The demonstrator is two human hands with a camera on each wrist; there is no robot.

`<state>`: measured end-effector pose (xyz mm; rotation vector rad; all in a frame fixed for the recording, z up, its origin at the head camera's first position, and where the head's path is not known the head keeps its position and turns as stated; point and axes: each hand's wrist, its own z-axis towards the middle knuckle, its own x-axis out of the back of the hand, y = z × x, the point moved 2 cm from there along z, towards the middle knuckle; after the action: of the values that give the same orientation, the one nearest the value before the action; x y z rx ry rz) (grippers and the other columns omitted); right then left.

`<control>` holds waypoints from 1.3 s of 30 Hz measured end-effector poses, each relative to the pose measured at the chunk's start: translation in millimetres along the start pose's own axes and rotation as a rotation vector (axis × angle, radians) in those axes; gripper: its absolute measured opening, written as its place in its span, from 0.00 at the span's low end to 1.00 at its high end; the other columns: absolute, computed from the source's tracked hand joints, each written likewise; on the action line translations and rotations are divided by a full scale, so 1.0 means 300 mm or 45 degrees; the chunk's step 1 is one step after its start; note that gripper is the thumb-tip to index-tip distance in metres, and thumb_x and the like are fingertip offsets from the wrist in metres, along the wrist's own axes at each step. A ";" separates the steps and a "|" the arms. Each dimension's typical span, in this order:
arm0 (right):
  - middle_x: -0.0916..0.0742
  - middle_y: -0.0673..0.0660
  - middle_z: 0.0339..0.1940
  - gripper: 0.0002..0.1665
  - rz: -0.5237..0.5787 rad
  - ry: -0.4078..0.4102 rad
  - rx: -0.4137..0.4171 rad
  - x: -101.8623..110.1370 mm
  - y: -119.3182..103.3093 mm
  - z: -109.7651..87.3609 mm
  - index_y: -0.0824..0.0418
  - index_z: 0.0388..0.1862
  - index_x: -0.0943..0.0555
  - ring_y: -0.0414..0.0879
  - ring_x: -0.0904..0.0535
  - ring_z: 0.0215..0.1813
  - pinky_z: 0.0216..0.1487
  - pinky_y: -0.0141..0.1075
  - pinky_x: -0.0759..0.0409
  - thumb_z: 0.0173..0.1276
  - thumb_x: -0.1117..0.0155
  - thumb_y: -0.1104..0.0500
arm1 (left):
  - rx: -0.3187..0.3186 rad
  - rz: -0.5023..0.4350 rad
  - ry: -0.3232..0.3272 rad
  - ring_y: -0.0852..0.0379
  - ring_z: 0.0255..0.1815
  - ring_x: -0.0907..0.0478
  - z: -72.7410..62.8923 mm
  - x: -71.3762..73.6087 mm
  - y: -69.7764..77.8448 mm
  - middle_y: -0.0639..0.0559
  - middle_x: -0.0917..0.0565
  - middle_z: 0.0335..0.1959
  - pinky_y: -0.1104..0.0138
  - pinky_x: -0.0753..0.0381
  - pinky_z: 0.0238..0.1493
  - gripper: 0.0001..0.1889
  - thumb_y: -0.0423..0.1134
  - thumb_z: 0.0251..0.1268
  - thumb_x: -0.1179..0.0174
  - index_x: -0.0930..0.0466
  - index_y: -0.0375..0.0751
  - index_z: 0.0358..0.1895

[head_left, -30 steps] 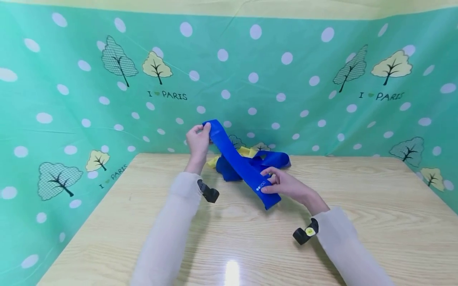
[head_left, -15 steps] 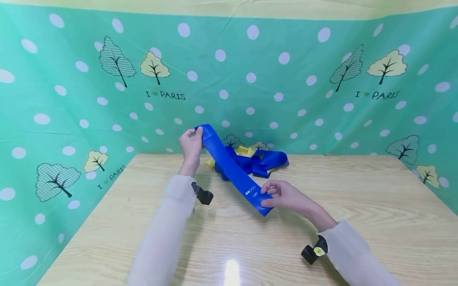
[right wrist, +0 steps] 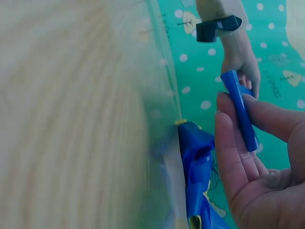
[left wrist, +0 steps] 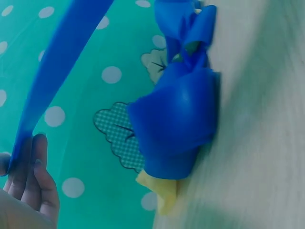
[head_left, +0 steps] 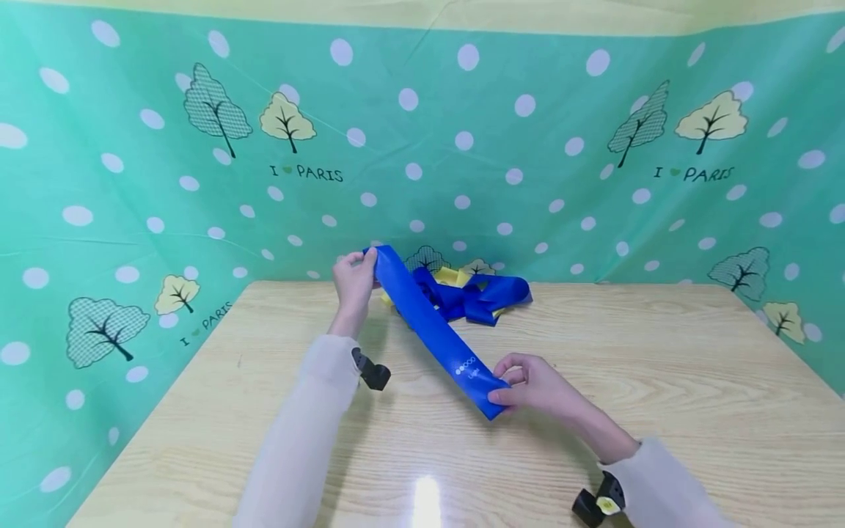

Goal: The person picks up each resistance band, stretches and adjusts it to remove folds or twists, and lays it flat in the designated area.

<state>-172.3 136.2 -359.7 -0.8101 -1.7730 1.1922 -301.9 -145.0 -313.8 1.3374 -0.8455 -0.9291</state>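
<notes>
A blue resistance band [head_left: 429, 326], printed "Light" with a row of small circles, stretches flat and slanting between my two hands above the table. Its upper far end is pinched by my left hand [head_left: 354, 279], thumb against fingers. My right hand [head_left: 531, 381] pinches the lower near end, close to the print. In the right wrist view the band [right wrist: 240, 112] appears edge-on between thumb and fingers. Behind it a heap of blue and yellow bands [head_left: 491, 293] lies at the table's back edge. Part of that heap is hidden by the held band.
The wooden table [head_left: 264, 418] extends to both sides of the hands. A green dotted cloth [head_left: 422, 132] with tree prints hangs right behind its back edge. Each wrist carries a small black camera [head_left: 372, 372].
Both hands keep their hold on the band. The right hand has moved nearer and lower, and the left hand slightly down. The "Light" print has turned into view.
</notes>
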 end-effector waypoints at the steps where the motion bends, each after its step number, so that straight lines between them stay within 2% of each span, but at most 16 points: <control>1: 0.16 0.56 0.27 0.20 0.003 0.003 0.000 -0.009 -0.001 -0.007 0.70 0.46 0.31 0.45 0.17 0.29 0.34 0.39 0.15 0.61 0.33 0.64 | 0.007 0.007 -0.005 0.66 0.18 0.23 -0.001 0.003 -0.006 0.47 0.19 0.31 0.74 0.19 0.25 0.19 0.43 0.69 0.44 0.24 0.29 0.52; 5: 0.15 0.58 0.27 0.21 0.041 -0.003 0.030 -0.040 0.000 -0.033 0.70 0.47 0.33 0.46 0.17 0.28 0.32 0.38 0.15 0.61 0.33 0.65 | 0.035 0.030 -0.022 0.66 0.18 0.23 -0.006 0.019 -0.024 0.51 0.20 0.26 0.74 0.19 0.24 0.19 0.43 0.69 0.44 0.24 0.29 0.52; 12: 0.14 0.58 0.30 0.32 0.137 -0.052 0.048 -0.094 0.008 -0.066 0.75 0.59 0.37 0.48 0.15 0.30 0.34 0.40 0.15 0.61 0.33 0.64 | 0.111 0.059 -0.072 0.66 0.18 0.23 -0.014 0.051 -0.039 0.56 0.22 0.22 0.74 0.20 0.25 0.17 0.43 0.69 0.45 0.24 0.30 0.49; 16: 0.13 0.60 0.30 0.32 0.176 -0.107 0.055 -0.140 0.015 -0.077 0.78 0.58 0.35 0.49 0.15 0.30 0.34 0.40 0.14 0.60 0.33 0.66 | 0.186 0.061 -0.116 0.67 0.18 0.24 -0.016 0.066 -0.053 0.56 0.23 0.22 0.75 0.19 0.26 0.17 0.41 0.69 0.44 0.25 0.29 0.51; 23: 0.14 0.61 0.31 0.34 0.336 -0.213 -0.014 -0.253 0.027 -0.100 0.81 0.59 0.37 0.50 0.14 0.29 0.35 0.42 0.14 0.57 0.35 0.73 | 0.301 0.111 -0.229 0.66 0.18 0.24 -0.022 0.084 -0.086 0.57 0.22 0.20 0.76 0.21 0.24 0.17 0.36 0.68 0.44 0.24 0.26 0.53; 29: 0.15 0.60 0.26 0.22 0.386 -0.223 -0.047 -0.350 0.023 -0.118 0.76 0.48 0.29 0.46 0.16 0.25 0.31 0.38 0.14 0.53 0.35 0.76 | 0.339 0.199 -0.312 0.65 0.21 0.24 -0.024 0.091 -0.120 0.56 0.21 0.25 0.74 0.20 0.28 0.17 0.33 0.68 0.46 0.26 0.28 0.57; 32: 0.15 0.57 0.25 0.18 0.405 -0.232 -0.068 -0.397 0.015 -0.128 0.73 0.43 0.26 0.48 0.15 0.25 0.30 0.37 0.15 0.53 0.35 0.77 | 0.343 0.233 -0.325 0.65 0.22 0.23 -0.023 0.093 -0.138 0.54 0.20 0.27 0.73 0.19 0.29 0.17 0.33 0.67 0.46 0.25 0.28 0.56; 35: 0.15 0.59 0.25 0.16 0.404 -0.257 -0.084 -0.440 0.005 -0.133 0.71 0.42 0.24 0.52 0.14 0.27 0.29 0.37 0.15 0.54 0.36 0.77 | 0.337 0.283 -0.338 0.66 0.24 0.23 -0.022 0.094 -0.155 0.52 0.19 0.31 0.73 0.19 0.30 0.17 0.33 0.67 0.45 0.24 0.28 0.55; 39: 0.13 0.64 0.26 0.14 0.378 -0.301 -0.092 -0.489 -0.015 -0.137 0.68 0.42 0.24 0.55 0.14 0.28 0.27 0.35 0.15 0.55 0.39 0.76 | 0.334 0.384 -0.398 0.65 0.27 0.23 -0.024 0.086 -0.174 0.45 0.17 0.42 0.71 0.18 0.34 0.17 0.35 0.68 0.45 0.24 0.29 0.56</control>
<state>-70.4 26.4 -388.3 -1.0375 -1.9424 1.4745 -288.4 -165.9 -366.9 1.2543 -1.4087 -0.8175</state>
